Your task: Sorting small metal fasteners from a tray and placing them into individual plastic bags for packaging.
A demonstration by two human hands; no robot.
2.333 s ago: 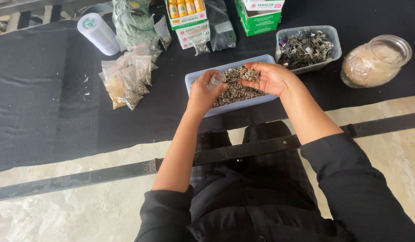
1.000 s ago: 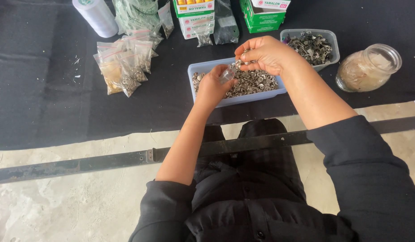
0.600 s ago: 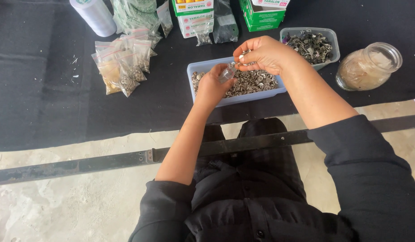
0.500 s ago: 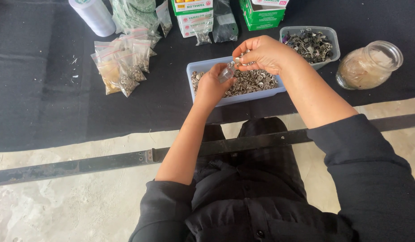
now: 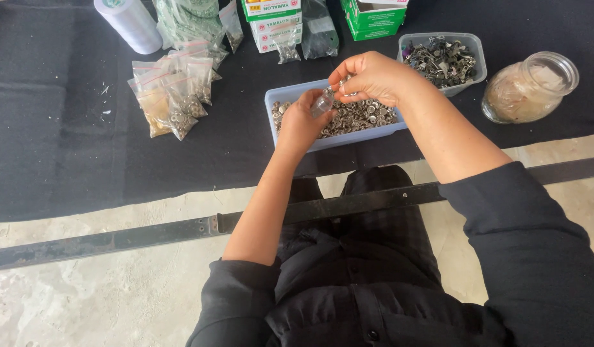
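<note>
My left hand (image 5: 301, 121) holds a small clear plastic bag (image 5: 322, 102) upright over a light blue tray (image 5: 279, 96) of small silver metal snap buttons (image 5: 358, 116). My right hand (image 5: 371, 76) hovers just above and to the right of the bag's mouth, fingertips pinched together on a few of the small metal pieces. Both hands meet above the tray's middle. The bag is partly hidden by my fingers.
A pile of filled small bags (image 5: 172, 96) lies left of the tray. Behind are a white roll (image 5: 128, 24), green and white boxes (image 5: 272, 19), a second clear tray of dark metal parts (image 5: 441, 59) and a glass jar (image 5: 531, 87) at right, all on black cloth (image 5: 59, 141).
About two seconds ago both hands were down in the tray of buttons. They have since lifted, the left holding the small bag and the right pinching pieces above it; little movement in the last second.
</note>
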